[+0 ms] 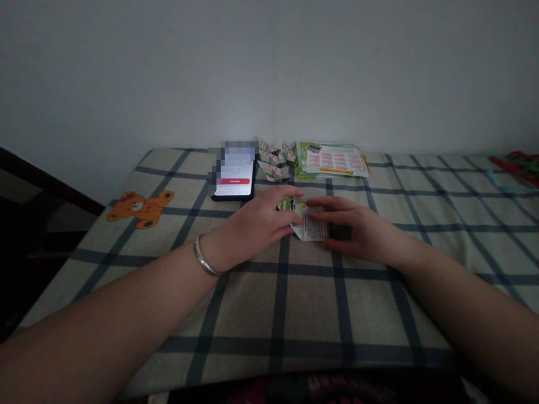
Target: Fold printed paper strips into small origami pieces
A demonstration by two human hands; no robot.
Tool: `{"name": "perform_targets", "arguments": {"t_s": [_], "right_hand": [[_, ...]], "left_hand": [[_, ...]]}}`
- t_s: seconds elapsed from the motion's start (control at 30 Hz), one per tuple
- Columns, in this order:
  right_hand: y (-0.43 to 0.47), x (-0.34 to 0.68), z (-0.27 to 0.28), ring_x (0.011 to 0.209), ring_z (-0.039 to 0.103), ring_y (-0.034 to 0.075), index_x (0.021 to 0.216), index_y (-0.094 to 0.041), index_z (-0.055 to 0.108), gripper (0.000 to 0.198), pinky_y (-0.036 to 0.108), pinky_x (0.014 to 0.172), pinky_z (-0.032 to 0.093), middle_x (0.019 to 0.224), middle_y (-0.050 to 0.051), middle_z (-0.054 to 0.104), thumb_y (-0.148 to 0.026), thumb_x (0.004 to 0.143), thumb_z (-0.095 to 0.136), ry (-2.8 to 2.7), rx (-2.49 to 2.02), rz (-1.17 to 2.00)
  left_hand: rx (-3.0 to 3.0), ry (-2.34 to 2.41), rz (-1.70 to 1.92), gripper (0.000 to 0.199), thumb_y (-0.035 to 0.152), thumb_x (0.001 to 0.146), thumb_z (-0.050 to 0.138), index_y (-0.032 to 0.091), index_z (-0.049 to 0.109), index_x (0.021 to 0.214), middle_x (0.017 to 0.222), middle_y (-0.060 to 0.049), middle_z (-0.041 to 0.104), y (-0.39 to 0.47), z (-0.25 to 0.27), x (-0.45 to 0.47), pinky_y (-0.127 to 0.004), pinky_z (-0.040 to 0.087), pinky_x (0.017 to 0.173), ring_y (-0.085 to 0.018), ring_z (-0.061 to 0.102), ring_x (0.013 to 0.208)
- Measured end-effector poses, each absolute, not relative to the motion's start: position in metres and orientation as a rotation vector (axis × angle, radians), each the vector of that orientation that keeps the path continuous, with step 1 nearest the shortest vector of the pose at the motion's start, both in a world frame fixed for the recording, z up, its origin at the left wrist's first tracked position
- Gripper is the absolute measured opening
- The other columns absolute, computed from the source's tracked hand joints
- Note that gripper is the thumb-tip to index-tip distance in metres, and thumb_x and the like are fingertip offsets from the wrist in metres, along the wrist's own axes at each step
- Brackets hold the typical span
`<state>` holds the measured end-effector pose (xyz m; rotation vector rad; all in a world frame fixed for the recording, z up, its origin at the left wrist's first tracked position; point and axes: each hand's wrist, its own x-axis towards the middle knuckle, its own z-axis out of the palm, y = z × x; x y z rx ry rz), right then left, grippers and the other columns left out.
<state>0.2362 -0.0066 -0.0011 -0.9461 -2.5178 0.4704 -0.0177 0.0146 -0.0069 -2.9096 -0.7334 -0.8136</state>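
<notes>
A partly folded printed paper leaflet (312,223) in green and white lies on the table between my two hands. My left hand (269,216), with a silver bangle (205,257) at the wrist, has its fingers on the leaflet's left end, where a slanting fold shows. Across the leaflet's right part, my right hand (351,224) keeps its fingers on the far side and its thumb by the near edge. The fingers of both hands hide some of the paper.
Behind my hands lie a phone (234,174) with a lit screen, several folded paper pieces (274,160) and a stack of printed leaflets (334,160). A bear-shaped cutout (141,209) lies left on the checked tablecloth (248,314). Something red and green (522,165) sits far right. A wall (269,73) stands behind.
</notes>
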Motion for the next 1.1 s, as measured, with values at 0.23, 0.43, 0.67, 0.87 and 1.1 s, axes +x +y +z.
{"name": "perform_targets", "arguments": {"t_s": [0.23,0.43,0.67,0.87,1.1], "right_hand": [[-0.012,0.234,0.002,0.128,0.053,0.026,0.123,-0.022,0.063,0.043,0.043,0.106,0.046,0.145,0.012,0.050,-0.015,0.080,0.064,-2.492,-0.974,0.486],[-0.009,0.238,0.000,0.124,0.055,0.025,0.106,-0.025,0.069,0.025,0.043,0.100,0.048,0.142,0.010,0.051,-0.019,0.083,0.066,-2.552,-0.895,0.348],[-0.011,0.236,0.008,0.093,0.060,0.021,0.099,-0.030,0.074,0.017,0.037,0.078,0.049,0.113,0.007,0.064,-0.027,0.090,0.061,-2.625,-0.906,0.091],[-0.010,0.233,0.009,0.093,0.060,0.021,0.093,-0.024,0.071,0.011,0.039,0.086,0.046,0.098,0.005,0.069,-0.027,0.089,0.062,-2.675,-0.834,0.192],[-0.007,0.236,0.011,0.094,0.063,0.020,0.096,-0.022,0.066,0.015,0.037,0.085,0.047,0.099,0.005,0.070,-0.015,0.086,0.058,-2.599,-0.872,0.419]], "left_hand": [[-2.675,-0.795,-0.661,0.012,0.022,0.091,0.057,0.019,0.067,0.084,0.110,-0.005,0.061,0.007,0.002,-0.015,-0.044,0.047,0.096,-0.025,0.052,0.110],[-2.761,-0.754,-0.562,0.014,0.015,0.091,0.053,0.016,0.067,0.089,0.107,-0.007,0.062,0.007,-0.001,-0.014,-0.036,0.051,0.089,-0.021,0.056,0.101],[-2.920,-0.677,-0.571,0.020,0.014,0.094,0.051,0.018,0.070,0.096,0.108,-0.007,0.065,0.010,-0.003,-0.015,-0.036,0.049,0.094,-0.020,0.057,0.104],[-2.976,-0.561,-0.571,0.020,0.016,0.093,0.054,0.022,0.072,0.100,0.115,-0.004,0.067,0.009,0.000,-0.015,-0.038,0.051,0.093,-0.021,0.060,0.107],[-3.037,-0.492,-0.522,0.023,0.012,0.087,0.057,0.021,0.072,0.102,0.105,-0.004,0.071,0.007,0.004,-0.014,-0.038,0.052,0.088,-0.022,0.063,0.101]]}}
